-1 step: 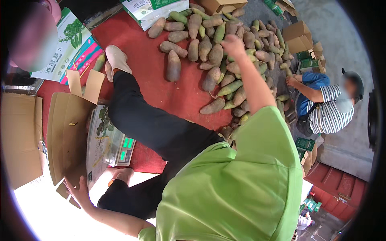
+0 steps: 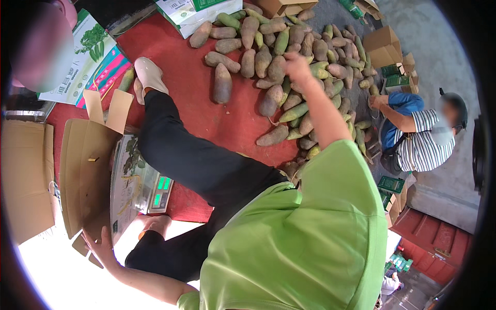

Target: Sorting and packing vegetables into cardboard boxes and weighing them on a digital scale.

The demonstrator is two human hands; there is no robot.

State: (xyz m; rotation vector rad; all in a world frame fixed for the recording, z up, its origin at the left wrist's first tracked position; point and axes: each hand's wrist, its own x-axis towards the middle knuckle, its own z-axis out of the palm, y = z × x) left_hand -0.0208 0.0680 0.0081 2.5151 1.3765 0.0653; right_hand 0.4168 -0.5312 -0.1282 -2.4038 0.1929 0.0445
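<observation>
A large heap of long, soil-covered green and brownish radishes (image 2: 268,101) lies on the red mat. Over the upper part of this heap reaches my right hand (image 2: 298,68), its fingers bent down toward the radishes. They are partly hidden, and I cannot make out whether they grip one. My left hand (image 2: 104,252) rests against the lower end of a brown cardboard box (image 2: 85,175), thumb and fingers spread. That box stands with its flaps open, beside a white printed carton (image 2: 125,188) at a digital scale (image 2: 159,194) with lit green displays.
White and green printed cartons (image 2: 82,62) stand at the upper left, near a pink object (image 2: 46,44). On the right a person in a striped shirt (image 2: 426,137) bends at the heap's far edge. Brown boxes (image 2: 383,47) stand behind that person. My shoe (image 2: 150,75) is on the red mat (image 2: 186,124).
My right hand has shifted slightly downward over the heap. The other person's hands have moved a little; my left hand stays at the box.
</observation>
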